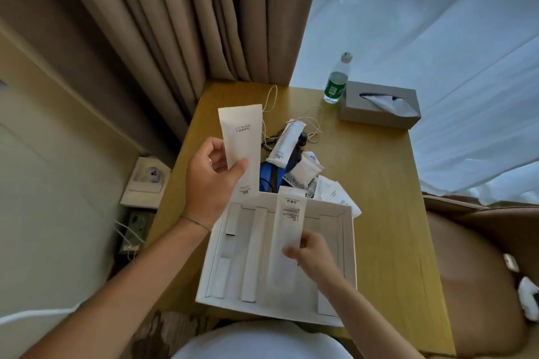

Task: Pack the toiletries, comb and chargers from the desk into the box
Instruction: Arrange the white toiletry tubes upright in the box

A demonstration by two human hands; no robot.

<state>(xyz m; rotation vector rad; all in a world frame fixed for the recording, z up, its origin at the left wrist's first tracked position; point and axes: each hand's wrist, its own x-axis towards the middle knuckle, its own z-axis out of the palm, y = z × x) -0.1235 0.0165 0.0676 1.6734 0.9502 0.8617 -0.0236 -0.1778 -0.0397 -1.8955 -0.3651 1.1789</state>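
The left hand (210,181) holds a flat white dental-kit packet (241,143) upright above the far edge of the box (348,242), pinched between thumb and fingers; the right hand (310,252) pinches the lower end of a long white sachet (288,218) over the box interior. The box sits open at the near edge of the bench (388,213), with two white packets already lying lengthwise along its left side. Remaining items — a white tube (284,141), small sachets (306,169), a dark plug and white cables (312,122) — lie heaped just beyond the box. Risk, in my judgement: the long sachet is gripped at one end only and may flop or land crosswise over the packets already laid; the tangled cables could drag neighbouring sachets when lifted (the comb cannot be identified in the heap). Surface is a plain wooden bench in a corner, brown curtains behind, sheer white drapes at right. A water bottle (337,81) and grey tissue box (379,105) stand at the far right.
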